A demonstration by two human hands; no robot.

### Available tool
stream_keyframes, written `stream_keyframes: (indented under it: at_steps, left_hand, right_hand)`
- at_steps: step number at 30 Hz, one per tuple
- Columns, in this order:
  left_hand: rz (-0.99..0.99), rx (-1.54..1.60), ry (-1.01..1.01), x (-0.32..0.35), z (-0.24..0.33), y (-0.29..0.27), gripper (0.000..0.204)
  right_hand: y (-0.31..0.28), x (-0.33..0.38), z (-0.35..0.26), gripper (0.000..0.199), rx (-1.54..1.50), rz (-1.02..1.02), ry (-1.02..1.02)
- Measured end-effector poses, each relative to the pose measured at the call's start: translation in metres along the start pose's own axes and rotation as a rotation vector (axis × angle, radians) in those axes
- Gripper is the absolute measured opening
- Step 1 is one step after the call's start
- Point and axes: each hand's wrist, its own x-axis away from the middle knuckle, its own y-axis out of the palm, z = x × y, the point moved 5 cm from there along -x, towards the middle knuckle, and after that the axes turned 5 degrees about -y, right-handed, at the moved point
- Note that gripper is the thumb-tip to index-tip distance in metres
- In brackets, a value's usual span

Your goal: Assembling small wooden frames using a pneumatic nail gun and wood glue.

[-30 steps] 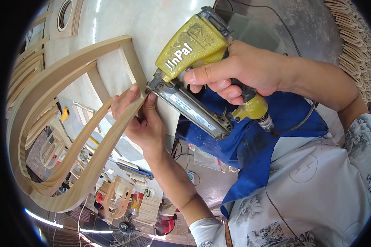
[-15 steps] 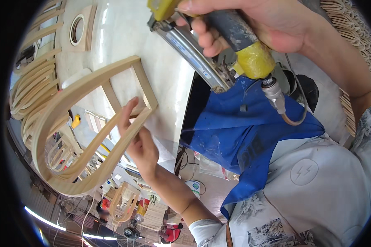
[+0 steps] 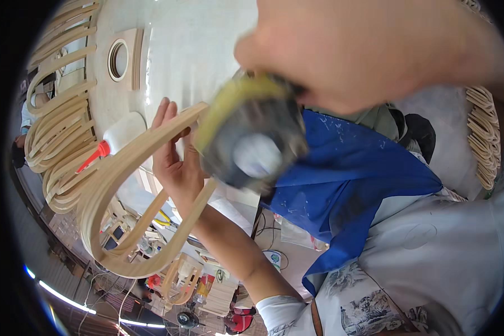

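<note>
A curved, U-shaped pale wooden frame (image 3: 91, 215) is tilted over the worktable. My left hand (image 3: 176, 168) reaches inside it, its fingers passing behind the upper rail and gripping there. My right hand (image 3: 330, 56) is closed around a yellow and black air nail gun (image 3: 252, 134), blurred by motion. The tool's round end faces up toward me and covers the near ends of the frame's rails. Whether its nose touches the wood cannot be seen.
Beside the frame lies a white glue bottle (image 3: 126, 131) with a red tip. A wooden block with a round hole (image 3: 133, 59) sits farther up the white table (image 3: 190, 45). Curved wooden parts (image 3: 56, 134) line the left edge; more are piled (image 3: 481, 134) at right. Yellow-handled pliers (image 3: 165, 218) lie below.
The nail gun has swung down and left to the frame's near end, turning its round end toward me. The frame has tilted and shifted right, and my left hand has moved up to its upper rail.
</note>
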Motion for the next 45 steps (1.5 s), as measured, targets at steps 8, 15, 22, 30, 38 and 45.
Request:
stream_keyframes:
  at_steps: [8, 15, 22, 30, 38, 45]
  left_hand:
    - [-0.083, -0.12, -0.14, -0.011, -0.006, -0.001, 0.035]
    - [-0.088, -0.107, -0.149, -0.015, -0.001, 0.002, 0.029]
    - [-0.094, -0.094, -0.098, -0.014, -0.008, 0.001, 0.026]
    - [-0.065, -0.11, -0.074, -0.012, -0.011, -0.001, 0.024]
    - [-0.073, -0.138, -0.028, -0.01, -0.012, 0.0, 0.024]
    - [-0.077, -0.154, -0.039, -0.011, -0.013, 0.002, 0.024]
  right_hand:
    - [0.032, 0.001, -0.021, 0.019, 1.054, 0.034, -0.584]
    - [0.058, 0.004, -0.008, 0.02, 0.847, 0.171, -0.527]
    - [0.063, 0.002, -0.003, 0.019, 0.764, 0.165, -0.461]
    - [0.049, 0.0, -0.009, 0.021, 0.97, -0.009, -0.541]
    - [0.049, 0.0, -0.008, 0.022, 1.013, -0.05, -0.548]
    - [0.046, 0.0, 0.001, 0.018, 0.998, -0.04, -0.532]
